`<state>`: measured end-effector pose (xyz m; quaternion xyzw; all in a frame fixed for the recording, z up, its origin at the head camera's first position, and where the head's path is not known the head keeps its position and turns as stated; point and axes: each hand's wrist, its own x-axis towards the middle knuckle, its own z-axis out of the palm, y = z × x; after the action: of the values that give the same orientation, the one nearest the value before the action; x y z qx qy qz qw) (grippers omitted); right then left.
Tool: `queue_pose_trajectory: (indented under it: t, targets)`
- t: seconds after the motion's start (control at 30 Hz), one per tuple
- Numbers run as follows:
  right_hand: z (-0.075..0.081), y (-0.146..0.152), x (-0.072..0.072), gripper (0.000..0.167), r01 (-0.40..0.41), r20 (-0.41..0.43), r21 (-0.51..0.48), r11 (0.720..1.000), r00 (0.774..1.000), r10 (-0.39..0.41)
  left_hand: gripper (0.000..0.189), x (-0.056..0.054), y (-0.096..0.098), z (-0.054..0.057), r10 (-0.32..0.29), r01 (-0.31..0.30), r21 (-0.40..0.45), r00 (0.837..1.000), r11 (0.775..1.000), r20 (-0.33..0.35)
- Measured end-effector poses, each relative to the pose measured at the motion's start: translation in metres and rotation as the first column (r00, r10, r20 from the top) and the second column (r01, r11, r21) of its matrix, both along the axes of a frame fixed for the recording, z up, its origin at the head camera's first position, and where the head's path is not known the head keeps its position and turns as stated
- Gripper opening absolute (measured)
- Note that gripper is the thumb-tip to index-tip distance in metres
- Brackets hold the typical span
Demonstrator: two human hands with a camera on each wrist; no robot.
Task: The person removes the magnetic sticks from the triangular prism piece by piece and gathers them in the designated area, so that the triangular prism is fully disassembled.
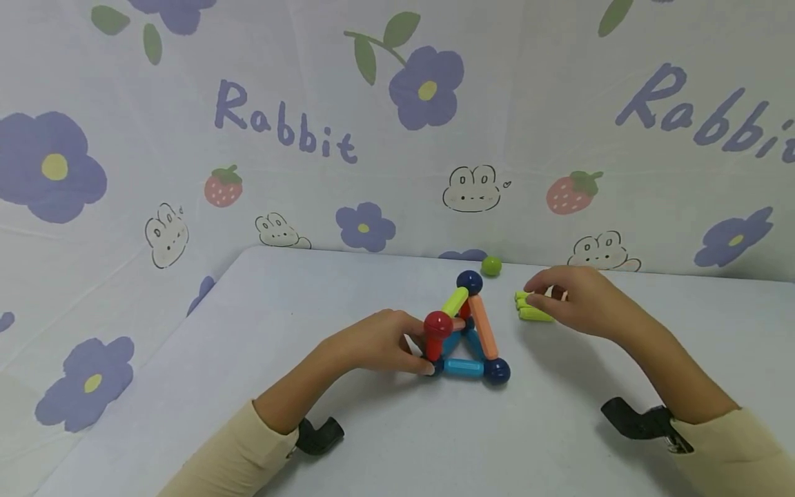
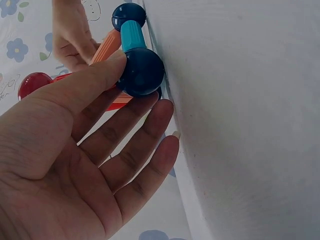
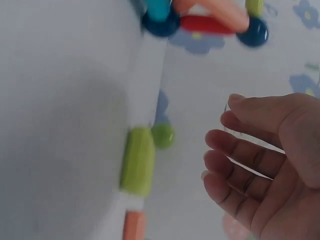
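A frame of magnetic rods and balls stands on the table, with blue rods (image 1: pixel 464 368) at its base. A red ball (image 1: pixel 438 324) and a dark blue top ball (image 1: pixel 469 282) sit higher, joined by a yellow-green rod (image 1: pixel 455 299); an orange rod (image 1: pixel 484 327) slopes down on the right. My left hand (image 1: pixel 388 342) pinches the dark blue ball (image 2: pixel 142 72) at the near left base corner, thumb on it, other fingers spread. Over several loose yellow-green rods (image 1: pixel 535 315) hovers my right hand (image 1: pixel 584 300), fingers loosely bent with nothing between them in the right wrist view.
Behind the frame, a green ball (image 1: pixel 491 266) lies near the table's back edge. An orange rod (image 3: pixel 134 225) shows low in the right wrist view. A printed cloth (image 1: pixel 397 193) hangs right behind the white table (image 1: pixel 248 297).
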<state>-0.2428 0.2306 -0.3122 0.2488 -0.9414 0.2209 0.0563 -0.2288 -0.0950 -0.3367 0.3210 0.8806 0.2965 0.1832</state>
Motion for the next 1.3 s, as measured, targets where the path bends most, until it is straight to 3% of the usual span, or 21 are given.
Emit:
queue_pose_trajectory:
  t: [0.23,0.4,0.53,0.63,0.93,1.13,1.3]
  targets:
    - [0.012,-0.033,0.02,0.023,-0.122,-0.112,-0.061,0.991,0.987,0.115,0.03,-0.001,0.0,0.001,0.005,-0.006,0.003,1.0,1.0,0.012]
    - [0.02,-0.044,0.016,0.039,-0.235,-0.175,-0.02,0.972,0.958,0.228,0.031,-0.001,0.0,-0.001,-0.005,0.005,0.011,1.0,1.0,0.028]
    - [0.031,-0.052,0.003,0.047,-0.315,-0.146,0.048,0.948,0.937,0.318,0.031,-0.001,0.0,0.0,-0.006,0.005,0.014,1.0,1.0,0.022]
    - [0.037,-0.06,-0.004,0.045,-0.354,-0.093,0.109,0.929,0.926,0.365,0.031,-0.002,-0.001,-0.001,-0.001,0.001,0.013,1.0,1.0,0.021]
    - [0.046,-0.082,-0.011,0.032,-0.374,-0.029,0.299,0.878,0.916,0.4,0.028,-0.001,-0.002,0.0,-0.013,0.013,0.025,1.0,1.0,0.021]
    - [0.052,-0.091,-0.013,0.023,-0.423,-0.011,0.331,0.844,0.892,0.452,0.028,-0.001,-0.003,0.0,-0.017,0.017,0.023,1.0,1.0,0.009]
    - [0.051,-0.092,-0.017,0.023,-0.434,0.021,0.323,0.841,0.892,0.452,0.027,-0.001,-0.003,0.001,-0.026,0.025,0.027,1.0,0.999,0.011]
